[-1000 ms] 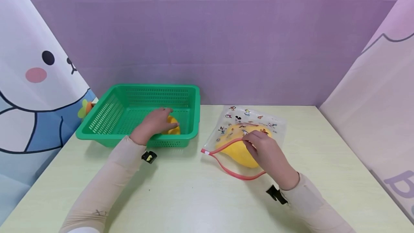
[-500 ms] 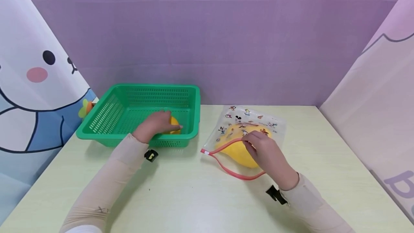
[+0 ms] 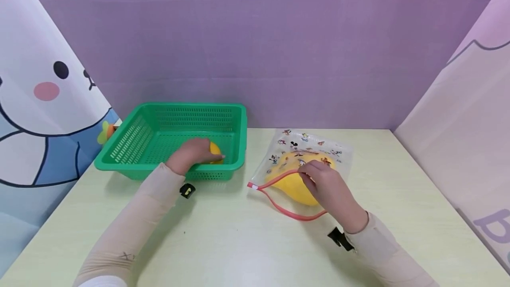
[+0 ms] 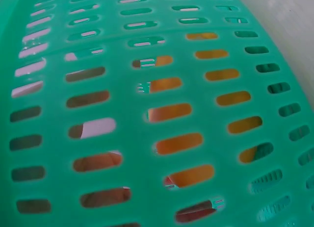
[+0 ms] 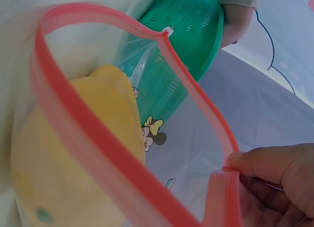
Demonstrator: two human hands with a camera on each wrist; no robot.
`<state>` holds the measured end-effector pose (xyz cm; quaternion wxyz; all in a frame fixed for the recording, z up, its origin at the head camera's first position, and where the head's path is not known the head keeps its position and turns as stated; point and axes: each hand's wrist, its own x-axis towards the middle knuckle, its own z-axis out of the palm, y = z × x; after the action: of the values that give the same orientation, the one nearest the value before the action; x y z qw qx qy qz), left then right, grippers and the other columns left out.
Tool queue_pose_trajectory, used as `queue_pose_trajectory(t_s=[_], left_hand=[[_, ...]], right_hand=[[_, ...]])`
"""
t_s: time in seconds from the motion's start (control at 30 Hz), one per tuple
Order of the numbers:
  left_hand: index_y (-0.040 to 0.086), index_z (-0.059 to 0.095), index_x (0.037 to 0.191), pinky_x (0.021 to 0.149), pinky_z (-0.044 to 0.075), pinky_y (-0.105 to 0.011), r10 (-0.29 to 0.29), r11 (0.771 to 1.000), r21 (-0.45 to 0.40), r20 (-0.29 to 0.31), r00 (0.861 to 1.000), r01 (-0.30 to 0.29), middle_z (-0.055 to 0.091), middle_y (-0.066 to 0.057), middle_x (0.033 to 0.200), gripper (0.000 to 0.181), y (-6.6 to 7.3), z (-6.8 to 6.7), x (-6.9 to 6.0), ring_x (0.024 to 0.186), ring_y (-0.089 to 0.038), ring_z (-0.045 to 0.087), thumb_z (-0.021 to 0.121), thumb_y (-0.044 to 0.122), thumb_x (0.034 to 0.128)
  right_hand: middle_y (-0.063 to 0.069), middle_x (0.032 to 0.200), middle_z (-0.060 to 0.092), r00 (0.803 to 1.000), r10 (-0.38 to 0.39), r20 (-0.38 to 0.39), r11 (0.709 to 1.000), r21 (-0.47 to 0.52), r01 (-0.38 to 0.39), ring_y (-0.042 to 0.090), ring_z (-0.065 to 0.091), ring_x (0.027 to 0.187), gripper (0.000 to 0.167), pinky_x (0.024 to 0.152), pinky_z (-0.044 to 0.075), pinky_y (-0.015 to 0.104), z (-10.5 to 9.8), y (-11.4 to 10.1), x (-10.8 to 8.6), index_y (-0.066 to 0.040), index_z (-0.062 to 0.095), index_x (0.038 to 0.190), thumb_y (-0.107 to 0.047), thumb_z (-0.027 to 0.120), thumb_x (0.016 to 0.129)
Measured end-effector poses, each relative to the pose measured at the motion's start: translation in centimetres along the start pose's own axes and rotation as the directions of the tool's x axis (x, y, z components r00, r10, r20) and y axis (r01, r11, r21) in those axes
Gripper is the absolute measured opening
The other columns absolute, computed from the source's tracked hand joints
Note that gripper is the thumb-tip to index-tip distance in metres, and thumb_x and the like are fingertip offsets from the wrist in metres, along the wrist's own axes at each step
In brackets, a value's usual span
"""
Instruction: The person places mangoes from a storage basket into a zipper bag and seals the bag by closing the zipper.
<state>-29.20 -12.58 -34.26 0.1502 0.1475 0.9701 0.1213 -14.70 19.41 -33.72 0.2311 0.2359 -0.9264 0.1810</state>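
Observation:
My left hand reaches over the near rim of the green basket with its fingers round a yellow object at the basket's right end. Through the slots in the left wrist view, parts of the yellow-orange object show beside skin; the fingertips are hidden. My right hand pinches the upper edge of a clear cartoon-printed bag, whose red zip rim gapes open. Inside the bag lies a large yellow thing, also seen in the right wrist view, where thumb and fingers grip the red rim.
The basket stands at the back left of the pale table, left of the bag. A purple backdrop hangs behind the table, with printed cloths at both sides. A small orange and green item shows by the basket's left side.
Within the basket my left hand has shifted slightly right and down, closing round the yellow object, which is now more covered. My right hand and the bag have stayed in place.

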Motion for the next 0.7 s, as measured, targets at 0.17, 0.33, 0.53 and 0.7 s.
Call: queue_pose_trajectory(t_s=[0.17, 0.33, 0.53, 0.7], left_hand=[[0.008, 0.049, 0.073, 0.055, 0.037, -0.029, 0.009, 1.0, 0.002, 0.001, 1.0, -0.009, 0.045, -0.004, 0.067, 0.043, 0.17, -0.11, -0.1, 0.06, -0.018, 0.043, 0.061, 0.047, 0.085], [0.007, 0.05, 0.078, 0.055, 0.036, -0.029, 0.025, 0.999, 0.023, 0.016, 1.0, -0.026, 0.045, -0.004, 0.068, 0.041, 0.23, -0.14, -0.13, 0.06, -0.018, 0.042, 0.063, 0.045, 0.0845], [0.001, 0.049, 0.096, 0.059, 0.037, -0.031, 0.052, 0.999, 0.008, 0.043, 0.998, -0.052, 0.048, -0.007, 0.074, 0.04, 0.33, -0.26, -0.15, 0.066, -0.02, 0.044, 0.064, 0.037, 0.0857], [-0.006, 0.046, 0.117, 0.067, 0.043, -0.035, 0.09, 0.996, -0.005, 0.053, 0.994, -0.09, 0.052, -0.009, 0.083, 0.051, 0.34, -0.21, -0.09, 0.074, -0.022, 0.048, 0.065, 0.03, 0.0862]], right_hand=[[0.006, 0.088, 0.069, 1.0, -0.004, 0.0, 1.0, -0.001, 0.004, 0.019, 0.064, 0.08, 0.024, 0.069, 0.056, 0.031, 0.0, 0.05, 0.02, -0.005, 0.07, 0.092, 0.001, 0.079, 0.071], [0.006, 0.088, 0.068, 1.0, -0.003, 0.001, 1.0, 0.0, 0.003, 0.019, 0.064, 0.079, 0.023, 0.068, 0.056, 0.031, 0.0, 0.08, -0.02, -0.004, 0.07, 0.092, 0.002, 0.079, 0.071], [0.005, 0.088, 0.068, 1.0, 0.001, 0.006, 1.0, 0.0, -0.001, 0.019, 0.064, 0.08, 0.024, 0.069, 0.056, 0.031, -0.07, -0.03, -0.03, -0.005, 0.07, 0.092, 0.001, 0.079, 0.072], [0.005, 0.088, 0.068, 1.0, -0.007, 0.004, 1.0, 0.003, 0.007, 0.019, 0.064, 0.08, 0.023, 0.069, 0.056, 0.031, -0.08, -0.04, -0.02, -0.005, 0.07, 0.093, 0.001, 0.079, 0.072]])
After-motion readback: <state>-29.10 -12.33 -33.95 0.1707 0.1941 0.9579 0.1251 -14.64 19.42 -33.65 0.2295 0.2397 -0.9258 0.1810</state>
